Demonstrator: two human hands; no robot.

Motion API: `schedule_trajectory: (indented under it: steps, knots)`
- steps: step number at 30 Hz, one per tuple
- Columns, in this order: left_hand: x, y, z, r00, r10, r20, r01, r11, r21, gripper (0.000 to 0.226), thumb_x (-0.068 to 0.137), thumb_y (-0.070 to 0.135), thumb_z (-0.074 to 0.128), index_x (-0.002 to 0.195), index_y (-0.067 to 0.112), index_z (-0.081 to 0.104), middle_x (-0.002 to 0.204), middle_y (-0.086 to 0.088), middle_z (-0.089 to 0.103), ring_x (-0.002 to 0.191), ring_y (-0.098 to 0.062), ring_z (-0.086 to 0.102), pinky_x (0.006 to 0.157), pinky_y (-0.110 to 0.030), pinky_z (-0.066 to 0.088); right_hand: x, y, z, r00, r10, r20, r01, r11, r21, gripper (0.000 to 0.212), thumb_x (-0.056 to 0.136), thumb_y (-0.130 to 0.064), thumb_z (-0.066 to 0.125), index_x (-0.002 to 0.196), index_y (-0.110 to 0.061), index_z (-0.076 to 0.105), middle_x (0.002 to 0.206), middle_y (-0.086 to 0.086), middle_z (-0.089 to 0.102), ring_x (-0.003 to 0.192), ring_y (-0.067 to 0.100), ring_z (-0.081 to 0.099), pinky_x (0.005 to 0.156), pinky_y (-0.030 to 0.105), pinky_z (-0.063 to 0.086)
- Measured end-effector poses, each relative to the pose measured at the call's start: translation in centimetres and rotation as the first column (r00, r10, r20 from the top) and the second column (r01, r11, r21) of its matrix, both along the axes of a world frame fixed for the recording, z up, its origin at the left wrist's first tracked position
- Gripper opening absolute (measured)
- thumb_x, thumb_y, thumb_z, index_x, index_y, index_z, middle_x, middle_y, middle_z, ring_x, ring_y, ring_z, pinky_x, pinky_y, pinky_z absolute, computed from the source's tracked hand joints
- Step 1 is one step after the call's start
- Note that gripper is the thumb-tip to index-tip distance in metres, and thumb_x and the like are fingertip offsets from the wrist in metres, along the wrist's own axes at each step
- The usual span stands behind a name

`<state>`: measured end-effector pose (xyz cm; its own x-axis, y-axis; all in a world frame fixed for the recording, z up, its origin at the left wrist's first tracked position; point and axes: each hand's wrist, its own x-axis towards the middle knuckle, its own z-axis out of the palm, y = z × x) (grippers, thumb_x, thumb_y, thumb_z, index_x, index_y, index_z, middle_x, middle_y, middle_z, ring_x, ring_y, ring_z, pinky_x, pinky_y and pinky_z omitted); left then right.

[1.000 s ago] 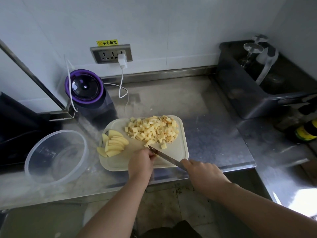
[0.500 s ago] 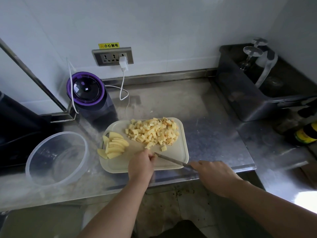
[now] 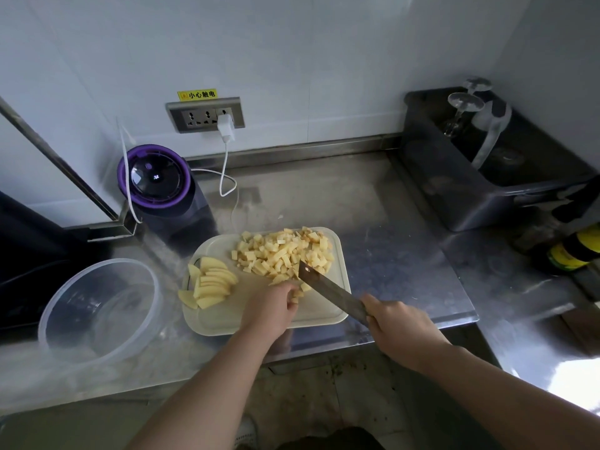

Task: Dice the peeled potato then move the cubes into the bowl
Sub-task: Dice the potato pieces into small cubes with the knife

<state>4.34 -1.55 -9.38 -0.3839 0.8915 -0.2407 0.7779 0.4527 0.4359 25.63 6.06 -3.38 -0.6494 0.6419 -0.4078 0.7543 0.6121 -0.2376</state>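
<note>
A pale cutting board (image 3: 324,315) lies on the steel counter. A heap of yellow potato cubes (image 3: 285,251) covers its far right part. Several potato slices (image 3: 211,282) are stacked at its left edge. My left hand (image 3: 274,306) rests on the board's middle, fingers curled over a few potato pieces at the near side of the heap. My right hand (image 3: 397,323) grips the handle of a knife (image 3: 328,289), whose blade tip sits against the cube heap just right of my left fingers. A clear plastic bowl (image 3: 65,297) stands left of the board, with nothing in it.
A purple-rimmed appliance (image 3: 154,178) with a white charging cable (image 3: 224,177) stands behind the board. A dark steel sink tub (image 3: 480,206) holding upturned glasses is at the back right. A yellow-labelled bottle (image 3: 571,251) lies at the right. The counter's front edge runs just below the board.
The knife blade has swung up and away from me, its tip now at the cube heap. My right hand moved forward with it. My left hand stays on the potato pieces.
</note>
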Motion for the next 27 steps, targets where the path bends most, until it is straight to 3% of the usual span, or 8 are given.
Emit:
schedule_trajectory:
  steps: [4, 10, 15, 21, 25, 27]
  knots:
    - [0.8, 0.4, -0.4, 0.996, 0.089, 0.011, -0.089, 0.996, 0.016, 0.029, 0.092, 0.031, 0.061, 0.12, 0.028, 0.06, 0.103, 0.006, 0.069, 0.095, -0.014, 0.064, 0.082, -0.03, 0.053, -0.2, -0.5, -0.2, 0.999, -0.03, -0.022, 0.03, 0.999, -0.042, 0.017, 0.105, -0.028, 0.036, 0.12, -0.026, 0.044, 0.079, -0.013, 0.047, 0.066, 0.004, 0.052, 0.061, 0.018, 0.044]
    - [1.6, 0.7, -0.5, 0.972, 0.236, -0.016, -0.236, 0.971, 0.033, 0.024, 0.092, 0.033, 0.06, 0.112, 0.02, 0.06, 0.104, 0.003, 0.068, 0.099, -0.018, 0.063, 0.077, -0.028, 0.044, -0.8, -1.0, -0.1, 0.999, -0.044, -0.012, 0.043, 0.996, -0.072, 0.017, 0.105, -0.027, 0.036, 0.12, -0.025, 0.045, 0.094, -0.005, 0.061, 0.079, 0.013, 0.064, 0.078, 0.031, 0.057]
    - [1.5, 0.8, -0.4, 0.988, 0.145, -0.055, -0.144, 0.989, 0.008, 0.025, 0.093, 0.032, 0.057, 0.117, 0.027, 0.055, 0.104, 0.004, 0.067, 0.098, -0.019, 0.063, 0.074, -0.03, 0.047, -0.7, -0.9, -0.2, 0.999, -0.05, -0.005, 0.049, 0.997, -0.063, 0.017, 0.104, -0.027, 0.035, 0.119, -0.026, 0.044, 0.09, -0.003, 0.061, 0.078, 0.015, 0.064, 0.077, 0.036, 0.058]
    - [0.5, 0.2, -0.6, 0.981, 0.182, 0.06, -0.182, 0.983, -0.009, 0.025, 0.092, 0.034, 0.06, 0.115, 0.024, 0.058, 0.105, 0.005, 0.068, 0.096, -0.017, 0.063, 0.081, -0.035, 0.053, -0.4, -0.6, 0.1, 0.997, -0.055, -0.045, 0.052, 0.997, -0.063, 0.019, 0.104, -0.026, 0.038, 0.122, -0.026, 0.045, 0.075, -0.014, 0.046, 0.071, 0.009, 0.058, 0.073, 0.028, 0.055]
    - [0.0, -0.5, -0.8, 0.97, 0.172, 0.172, -0.172, 0.985, -0.018, 0.03, 0.086, 0.026, 0.07, 0.113, 0.019, 0.059, 0.093, 0.009, 0.065, 0.089, -0.01, 0.062, 0.078, -0.026, 0.051, -0.5, -0.7, 0.1, 0.999, -0.045, -0.029, 0.043, 0.998, -0.052, 0.019, 0.104, -0.026, 0.037, 0.122, -0.025, 0.044, 0.087, -0.008, 0.055, 0.077, 0.012, 0.062, 0.075, 0.03, 0.057]
    - [0.1, -0.5, -0.8, 0.97, 0.175, 0.168, -0.174, 0.984, -0.025, 0.03, 0.085, 0.024, 0.071, 0.112, 0.019, 0.059, 0.092, 0.009, 0.064, 0.09, -0.012, 0.062, 0.081, -0.029, 0.052, -0.7, -1.0, -0.2, 0.999, -0.04, -0.023, 0.039, 0.998, -0.055, 0.018, 0.104, -0.025, 0.038, 0.121, -0.025, 0.044, 0.092, -0.005, 0.06, 0.078, 0.013, 0.064, 0.076, 0.032, 0.058]
